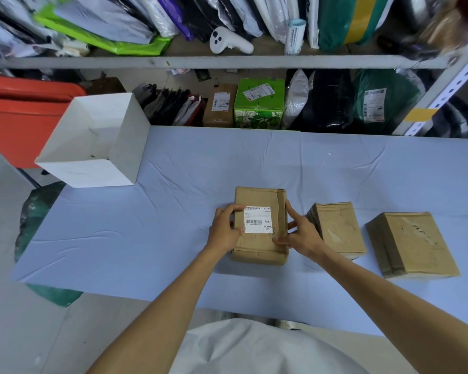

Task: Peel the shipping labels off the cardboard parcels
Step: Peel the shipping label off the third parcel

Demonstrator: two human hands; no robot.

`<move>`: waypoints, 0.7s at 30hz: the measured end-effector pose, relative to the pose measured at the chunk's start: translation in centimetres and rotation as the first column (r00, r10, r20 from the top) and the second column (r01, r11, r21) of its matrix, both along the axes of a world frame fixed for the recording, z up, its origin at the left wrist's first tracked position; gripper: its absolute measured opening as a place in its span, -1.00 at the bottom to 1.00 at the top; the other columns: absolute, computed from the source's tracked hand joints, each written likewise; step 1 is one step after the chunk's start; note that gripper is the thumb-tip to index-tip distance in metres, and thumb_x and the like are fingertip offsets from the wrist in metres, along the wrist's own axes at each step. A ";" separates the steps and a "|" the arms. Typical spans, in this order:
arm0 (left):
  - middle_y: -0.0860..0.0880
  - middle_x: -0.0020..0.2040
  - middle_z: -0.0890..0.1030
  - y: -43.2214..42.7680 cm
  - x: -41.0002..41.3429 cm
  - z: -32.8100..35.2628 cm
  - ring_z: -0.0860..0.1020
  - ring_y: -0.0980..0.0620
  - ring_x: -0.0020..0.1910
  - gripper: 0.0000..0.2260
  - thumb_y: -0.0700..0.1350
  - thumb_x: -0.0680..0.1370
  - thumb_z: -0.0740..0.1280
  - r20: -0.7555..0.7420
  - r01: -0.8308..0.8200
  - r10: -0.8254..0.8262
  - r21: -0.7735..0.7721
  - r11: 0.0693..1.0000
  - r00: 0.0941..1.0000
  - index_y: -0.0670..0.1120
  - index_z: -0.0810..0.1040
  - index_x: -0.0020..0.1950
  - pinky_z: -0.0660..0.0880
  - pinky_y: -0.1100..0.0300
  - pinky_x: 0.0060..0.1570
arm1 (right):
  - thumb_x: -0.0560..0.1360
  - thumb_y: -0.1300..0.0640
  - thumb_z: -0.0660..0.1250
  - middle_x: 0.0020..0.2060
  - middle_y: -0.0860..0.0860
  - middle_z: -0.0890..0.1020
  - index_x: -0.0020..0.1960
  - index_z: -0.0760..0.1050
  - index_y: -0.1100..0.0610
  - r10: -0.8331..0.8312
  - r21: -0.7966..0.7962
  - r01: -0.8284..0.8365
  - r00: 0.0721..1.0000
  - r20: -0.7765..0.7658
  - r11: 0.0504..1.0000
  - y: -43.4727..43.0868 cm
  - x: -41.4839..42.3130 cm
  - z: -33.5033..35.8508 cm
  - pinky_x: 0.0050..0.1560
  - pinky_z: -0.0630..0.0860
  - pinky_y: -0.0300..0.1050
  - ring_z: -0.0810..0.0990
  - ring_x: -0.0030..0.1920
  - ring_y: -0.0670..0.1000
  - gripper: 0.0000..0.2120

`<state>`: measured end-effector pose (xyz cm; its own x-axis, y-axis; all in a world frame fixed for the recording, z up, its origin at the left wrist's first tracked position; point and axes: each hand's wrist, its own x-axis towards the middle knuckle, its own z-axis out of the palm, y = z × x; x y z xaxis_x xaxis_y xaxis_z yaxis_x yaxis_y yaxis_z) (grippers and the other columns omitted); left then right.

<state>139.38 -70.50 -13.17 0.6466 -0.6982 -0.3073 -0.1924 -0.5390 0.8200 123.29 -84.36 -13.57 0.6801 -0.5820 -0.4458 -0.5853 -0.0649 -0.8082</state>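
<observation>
Across the back of our view runs a metal shelf [227, 62], both levels crammed with bagged and boxed mail. Below it lies the table [146, 238], covered in a creased pale blue cloth, which takes up most of what we see. Past its far left corner stands a red bin [19, 117]. On that same corner sits an open white box [125, 147], overhanging the table's left edge.

Three cardboard parcels lie in a row on the cloth, close to us. The right parcel [411, 244] is the biggest and lies well apart from our hands, its top scuffed and bare. The middle parcel [338, 230] is smaller and also bare on top, and our right forearm passes just beside its near left corner. The labelled parcel [257, 249] lies flat at the left end of the row, straight in front of us.

We hold this one from both sides. Our left hand [223, 230] grips its left edge with curled fingers, the forefinger reaching onto the top near the sticker's upper left corner. Our right hand [301, 233] grasps the right edge, fingers along the side and thumb pressed on the top near the front right corner.

Between our hands the white label [257, 220] lies flat on the top, fully stuck, with a barcode and black print.
</observation>
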 end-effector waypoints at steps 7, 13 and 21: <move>0.05 0.15 0.40 -0.1 -0.1 0.1 0.53 0.02 0.09 -0.66 -0.33 0.45 0.39 0.053 0.023 -0.025 0.029 0.999 0.998 0.14 0.54 -0.03 0.50 0.16 0.15 | 0.39 0.26 0.48 -0.03 -0.12 0.49 0.52 -0.10 -0.20 -0.004 0.001 0.004 1.000 0.002 1.000 0.2 0.1 0.0 -0.08 0.61 -0.11 0.56 0.05 0.08 0.00; 0.02 0.22 0.42 0.1 0.5 -0.2 0.55 -0.01 0.13 -0.45 -0.31 0.38 0.47 -0.040 -0.012 0.010 -0.030 0.999 0.999 0.26 0.44 0.12 0.54 -0.02 0.18 | 0.39 0.25 0.48 -0.04 -0.11 0.50 0.52 -0.08 -0.20 -0.010 -0.001 0.010 1.000 0.011 1.000 0.2 0.0 0.0 -0.05 0.62 -0.05 0.56 0.05 0.08 -0.02; -0.03 0.23 0.44 -0.5 0.9 -0.4 0.50 0.04 0.16 -0.49 -0.35 0.34 0.49 -0.076 -0.052 0.047 -0.056 0.997 0.996 0.12 0.52 0.14 0.50 0.20 0.16 | 0.38 0.23 0.49 0.00 -0.05 0.53 0.53 -0.08 -0.19 -0.008 -0.008 0.008 1.000 0.010 1.000 0.2 0.1 0.1 -0.06 0.62 -0.06 0.57 0.03 0.08 -0.01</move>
<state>140.29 -71.01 -13.56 0.6576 -0.6838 -0.3162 -0.1034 -0.4977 0.8612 123.41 -84.17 -13.45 0.6797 -0.5910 -0.4344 -0.5780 -0.0670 -0.8133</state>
